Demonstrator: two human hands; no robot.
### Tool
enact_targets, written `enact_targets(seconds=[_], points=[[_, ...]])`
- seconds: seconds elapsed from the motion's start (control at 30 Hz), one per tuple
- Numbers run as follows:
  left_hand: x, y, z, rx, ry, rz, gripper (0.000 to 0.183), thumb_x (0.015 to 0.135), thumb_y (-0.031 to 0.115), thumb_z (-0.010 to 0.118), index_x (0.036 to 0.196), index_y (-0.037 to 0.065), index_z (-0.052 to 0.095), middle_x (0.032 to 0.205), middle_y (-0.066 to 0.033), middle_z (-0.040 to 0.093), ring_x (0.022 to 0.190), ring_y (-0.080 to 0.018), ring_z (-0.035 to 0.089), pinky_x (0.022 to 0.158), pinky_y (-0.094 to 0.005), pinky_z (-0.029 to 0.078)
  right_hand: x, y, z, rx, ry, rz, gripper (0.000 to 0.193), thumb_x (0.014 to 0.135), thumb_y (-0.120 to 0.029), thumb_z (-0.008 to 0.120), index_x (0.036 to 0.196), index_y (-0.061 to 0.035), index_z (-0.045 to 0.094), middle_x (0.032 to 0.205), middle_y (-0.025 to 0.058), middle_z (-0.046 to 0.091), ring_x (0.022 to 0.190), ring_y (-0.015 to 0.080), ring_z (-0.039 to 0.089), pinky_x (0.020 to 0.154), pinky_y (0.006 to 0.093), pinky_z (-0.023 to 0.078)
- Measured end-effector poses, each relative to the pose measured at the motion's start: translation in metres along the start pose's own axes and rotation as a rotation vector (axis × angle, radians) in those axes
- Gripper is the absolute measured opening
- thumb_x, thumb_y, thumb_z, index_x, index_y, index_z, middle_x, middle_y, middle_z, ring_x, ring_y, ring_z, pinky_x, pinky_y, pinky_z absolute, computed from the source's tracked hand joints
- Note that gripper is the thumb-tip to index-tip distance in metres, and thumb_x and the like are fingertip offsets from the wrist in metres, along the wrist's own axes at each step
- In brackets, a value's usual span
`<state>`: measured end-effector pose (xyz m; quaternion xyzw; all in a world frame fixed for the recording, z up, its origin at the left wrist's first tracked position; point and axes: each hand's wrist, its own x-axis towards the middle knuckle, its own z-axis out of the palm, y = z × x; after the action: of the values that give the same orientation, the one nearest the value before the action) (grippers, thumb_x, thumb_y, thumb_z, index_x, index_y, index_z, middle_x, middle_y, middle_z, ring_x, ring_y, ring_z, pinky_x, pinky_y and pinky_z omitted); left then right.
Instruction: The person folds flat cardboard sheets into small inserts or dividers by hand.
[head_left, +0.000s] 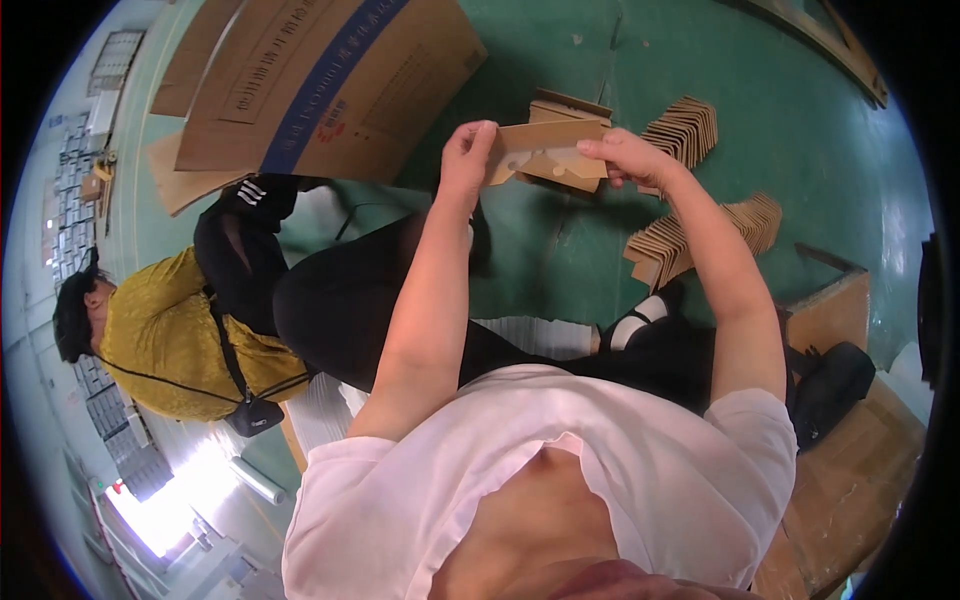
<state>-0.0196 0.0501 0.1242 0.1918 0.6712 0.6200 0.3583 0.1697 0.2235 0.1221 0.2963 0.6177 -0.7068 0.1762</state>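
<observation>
Cardboard strip [543, 140], ends pinched by fingers [484, 136] of left hand [464, 160] and right hand [634, 157], green floor [550, 50] beneath.

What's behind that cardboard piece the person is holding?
Behind the held piece, gripped by the left hand and right hand, more brown cardboard shows above and below, against the green floor. Its middle is covered, so its full shape can't be told.
</observation>
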Motion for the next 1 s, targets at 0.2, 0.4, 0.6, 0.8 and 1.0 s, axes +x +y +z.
enact_targets(seconds=[0.2,0.4,0.6,0.8,1.0], points=[[-0.042,0.024,0.004,0.04,0.003,-0.164,0.038,0.092,0.039,0.039,0.108,0.005,0.046,0.096,-0.0048,0.053,0.084,-0.0122,0.05,0.066,-0.0309,0.045,-0.022,-0.028,0.019,0.325,-0.004,-0.286,0.029,0.083,-0.035,0.057,0.085,-0.0067,0.056,0.063,-0.0032,0.049,0.047,0.005,0.041,0.04,0.02,0.031],[-0.06,0.024,0.001,0.11,0.047,0.269,0.025,0.093,0.024,0.037,0.107,0.004,0.039,0.098,-0.0081,0.05,0.083,-0.0119,0.05,0.065,-0.0295,0.046,-0.039,-0.046,0.041,0.413,0.004,-0.346,0.021,0.086,-0.03,0.055,0.092,-0.0091,0.055,0.067,-0.0045,0.049,0.05,0.0036,0.041,0.041,0.0185,0.031],[-0.082,0.051,0.022,0.156,0.159,0.309,0.016,0.091,0.009,0.036,0.104,0.002,0.032,0.084,-0.0083,0.049,0.055,-0.0088,0.047,0.044,-0.0247,0.042,-0.03,-0.045,0.067,0.34,0.001,-0.356,0.026,0.086,-0.03,0.057,0.087,-0.005,0.055,0.063,-0.0034,0.048,0.049,0.0038,0.04,0.041,0.0198,0.036],[-0.073,0.043,0.009,0.413,0.127,0.429,0.021,0.09,0.011,0.039,0.106,0.0,0.033,0.085,-0.0185,0.055,0.07,-0.0287,0.057,0.063,-0.0366,0.046,-0.032,-0.053,0.072,0.445,0.071,-0.324,0.027,0.086,-0.032,0.055,0.089,-0.0048,0.055,0.065,-0.0025,0.049,0.05,0.0042,0.041,0.042,0.0195,0.036],[-0.078,0.037,0.019,0.394,0.123,0.359,0.023,0.089,0.011,0.041,0.106,-0.001,0.033,0.089,-0.0232,0.056,0.082,-0.0361,0.057,0.072,-0.0409,0.044,-0.02,-0.04,0.078,0.386,0.101,-0.32,0.031,0.085,-0.035,0.056,0.091,-0.0036,0.055,0.061,-0.0033,0.046,0.048,0.0037,0.039,0.041,0.0194,0.034]])
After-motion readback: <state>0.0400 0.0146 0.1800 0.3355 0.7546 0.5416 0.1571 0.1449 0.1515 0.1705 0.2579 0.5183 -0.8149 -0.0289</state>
